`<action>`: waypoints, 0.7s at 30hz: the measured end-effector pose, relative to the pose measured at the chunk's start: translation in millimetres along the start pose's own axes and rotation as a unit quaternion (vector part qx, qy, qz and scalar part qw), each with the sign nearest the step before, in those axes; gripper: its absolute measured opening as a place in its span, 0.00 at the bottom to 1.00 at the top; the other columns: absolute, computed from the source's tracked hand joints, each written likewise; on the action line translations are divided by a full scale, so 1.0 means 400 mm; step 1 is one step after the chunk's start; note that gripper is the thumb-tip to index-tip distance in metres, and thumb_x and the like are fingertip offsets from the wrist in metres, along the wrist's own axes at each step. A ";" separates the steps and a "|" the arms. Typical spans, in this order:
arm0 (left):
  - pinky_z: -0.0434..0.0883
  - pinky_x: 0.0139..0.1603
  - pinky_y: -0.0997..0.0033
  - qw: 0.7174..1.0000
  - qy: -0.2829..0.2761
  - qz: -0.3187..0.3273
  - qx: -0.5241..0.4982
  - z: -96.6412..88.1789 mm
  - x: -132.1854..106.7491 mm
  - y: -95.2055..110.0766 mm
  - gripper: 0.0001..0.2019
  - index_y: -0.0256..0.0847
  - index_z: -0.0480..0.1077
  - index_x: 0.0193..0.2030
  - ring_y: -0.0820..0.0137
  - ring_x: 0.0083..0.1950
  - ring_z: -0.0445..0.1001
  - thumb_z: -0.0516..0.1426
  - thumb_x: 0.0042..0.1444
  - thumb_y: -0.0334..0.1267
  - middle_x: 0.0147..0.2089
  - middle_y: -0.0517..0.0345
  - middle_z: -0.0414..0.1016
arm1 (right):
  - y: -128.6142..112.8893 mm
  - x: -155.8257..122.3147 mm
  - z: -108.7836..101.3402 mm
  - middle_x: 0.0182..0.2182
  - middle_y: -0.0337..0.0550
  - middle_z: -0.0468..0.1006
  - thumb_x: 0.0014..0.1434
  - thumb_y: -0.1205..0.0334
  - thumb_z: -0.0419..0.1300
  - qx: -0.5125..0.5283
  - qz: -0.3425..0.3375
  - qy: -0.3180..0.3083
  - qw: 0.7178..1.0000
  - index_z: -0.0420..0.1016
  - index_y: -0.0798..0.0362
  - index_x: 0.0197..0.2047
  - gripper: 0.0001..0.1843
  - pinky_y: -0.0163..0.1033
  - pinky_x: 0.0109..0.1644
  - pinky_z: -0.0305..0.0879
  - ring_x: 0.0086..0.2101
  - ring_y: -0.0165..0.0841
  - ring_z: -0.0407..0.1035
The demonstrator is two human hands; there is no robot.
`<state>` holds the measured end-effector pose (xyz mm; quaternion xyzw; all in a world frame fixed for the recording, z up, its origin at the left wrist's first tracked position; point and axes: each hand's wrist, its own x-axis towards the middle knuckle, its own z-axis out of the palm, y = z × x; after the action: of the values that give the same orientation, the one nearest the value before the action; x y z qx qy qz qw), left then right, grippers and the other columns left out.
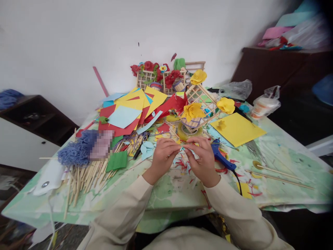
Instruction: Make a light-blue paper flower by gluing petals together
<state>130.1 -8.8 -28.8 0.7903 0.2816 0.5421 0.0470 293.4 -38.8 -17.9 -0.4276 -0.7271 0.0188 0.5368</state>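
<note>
My left hand (164, 155) and my right hand (202, 159) meet over the front middle of the table, fingertips pinched together. Between them is a small light-blue paper piece (182, 148), mostly hidden by the fingers. Left of my left hand lies a light-blue paper flower (147, 150). A blue glue gun (223, 157) rests just right of my right hand, its cord running toward the front. Paper scraps (179, 163) are scattered beneath my hands. Behind them stands a roll of tape (187, 132) beside a stick lattice with yellow paper flowers (194, 111).
Coloured paper sheets (125, 116) pile up at the back left. Blue yarn (75, 149) and a bundle of wooden sticks (88, 177) lie at left. A yellow sheet (238, 129), a bagged cup (264, 106) and loose sticks (283, 179) are at right. Flowered lattices (158, 78) lean against the wall.
</note>
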 end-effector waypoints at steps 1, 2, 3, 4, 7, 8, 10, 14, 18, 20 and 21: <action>0.66 0.46 0.61 1.000 -0.001 0.010 0.013 -0.001 0.001 0.001 0.04 0.43 0.75 0.37 0.67 0.41 0.75 0.59 0.55 0.32 0.34 0.56 0.80 | -0.002 -0.001 -0.003 0.40 0.44 0.75 0.59 0.65 0.57 0.001 0.005 0.003 1.000 0.77 0.46 0.39 0.09 0.50 0.49 0.63 0.43 0.39 0.67; 0.65 0.46 0.61 0.999 -0.004 0.021 0.029 -0.003 0.001 0.002 0.05 0.44 0.75 0.37 0.67 0.41 0.75 0.59 0.56 0.32 0.34 0.57 0.80 | -0.004 -0.001 -0.007 0.40 0.44 0.75 0.59 0.65 0.57 0.001 0.011 0.012 1.000 0.77 0.46 0.39 0.09 0.50 0.49 0.63 0.44 0.39 0.67; 0.64 0.46 0.61 0.998 -0.006 0.031 0.050 -0.005 0.001 0.004 0.05 0.45 0.75 0.37 0.67 0.41 0.75 0.59 0.56 0.32 0.34 0.58 0.80 | -0.007 -0.002 -0.011 0.41 0.44 0.75 0.59 0.65 0.57 -0.001 0.018 0.024 1.000 0.77 0.46 0.39 0.09 0.50 0.49 0.63 0.44 0.39 0.67; 0.63 0.47 0.61 0.997 -0.008 0.040 0.071 -0.006 0.001 0.006 0.05 0.46 0.75 0.37 0.67 0.41 0.75 0.59 0.56 0.32 0.34 0.58 0.81 | -0.011 -0.003 -0.015 0.40 0.44 0.74 0.59 0.66 0.57 -0.003 0.022 0.037 0.999 0.77 0.46 0.39 0.09 0.50 0.50 0.62 0.44 0.39 0.66; 0.60 0.48 0.60 0.990 -0.015 0.060 0.124 -0.011 -0.001 0.014 0.07 0.47 0.75 0.38 0.67 0.41 0.75 0.59 0.56 0.31 0.35 0.60 0.81 | -0.024 -0.009 -0.020 0.40 0.45 0.74 0.57 0.66 0.59 -0.004 0.025 0.052 0.998 0.77 0.47 0.37 0.07 0.50 0.50 0.62 0.43 0.39 0.66; 0.59 0.48 0.60 0.989 -0.016 0.066 0.133 -0.012 -0.002 0.016 0.07 0.47 0.75 0.38 0.67 0.41 0.75 0.59 0.56 0.31 0.35 0.60 0.81 | -0.027 -0.011 -0.019 0.40 0.44 0.74 0.57 0.66 0.59 -0.001 0.027 0.048 0.999 0.78 0.47 0.37 0.07 0.50 0.50 0.62 0.43 0.39 0.67; 0.58 0.48 0.61 0.987 -0.018 0.075 0.143 -0.014 -0.004 0.020 0.08 0.47 0.75 0.39 0.67 0.42 0.74 0.59 0.55 0.30 0.35 0.60 0.81 | -0.032 -0.017 -0.014 0.39 0.44 0.74 0.57 0.65 0.59 0.005 0.040 0.039 0.998 0.77 0.47 0.37 0.07 0.49 0.49 0.63 0.42 0.38 0.67; 0.59 0.49 0.60 0.988 -0.016 0.064 0.141 -0.010 -0.007 0.024 0.07 0.45 0.75 0.39 0.68 0.41 0.74 0.58 0.56 0.30 0.36 0.59 0.81 | -0.033 -0.026 0.003 0.37 0.43 0.75 0.58 0.65 0.59 0.025 0.073 0.040 0.996 0.76 0.48 0.37 0.05 0.47 0.48 0.64 0.41 0.37 0.68; 0.62 0.47 0.61 0.995 -0.007 0.025 0.093 0.004 -0.014 0.022 0.05 0.43 0.75 0.38 0.68 0.41 0.73 0.58 0.56 0.32 0.35 0.58 0.80 | -0.032 -0.027 0.012 0.36 0.42 0.76 0.57 0.65 0.59 0.043 0.081 0.044 0.995 0.75 0.49 0.36 0.04 0.47 0.48 0.64 0.40 0.36 0.68; 0.64 0.47 0.61 0.998 -0.004 0.003 0.057 0.012 -0.020 0.016 0.05 0.42 0.75 0.38 0.68 0.42 0.73 0.58 0.57 0.32 0.35 0.57 0.80 | -0.031 -0.026 0.012 0.36 0.43 0.75 0.57 0.65 0.60 0.050 0.088 0.044 0.994 0.75 0.49 0.36 0.04 0.47 0.48 0.64 0.40 0.36 0.68; 0.65 0.47 0.61 0.999 -0.003 -0.007 0.037 0.016 -0.023 0.013 0.05 0.42 0.75 0.38 0.68 0.42 0.73 0.58 0.57 0.32 0.35 0.56 0.80 | -0.031 -0.025 0.010 0.36 0.43 0.75 0.56 0.64 0.61 0.054 0.091 0.044 0.993 0.75 0.49 0.37 0.04 0.47 0.48 0.64 0.40 0.37 0.68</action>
<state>135.5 -16.0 -37.0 0.7913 0.3073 0.5282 0.0224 283.4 -51.4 -21.1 -0.4627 -0.6587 0.0875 0.5868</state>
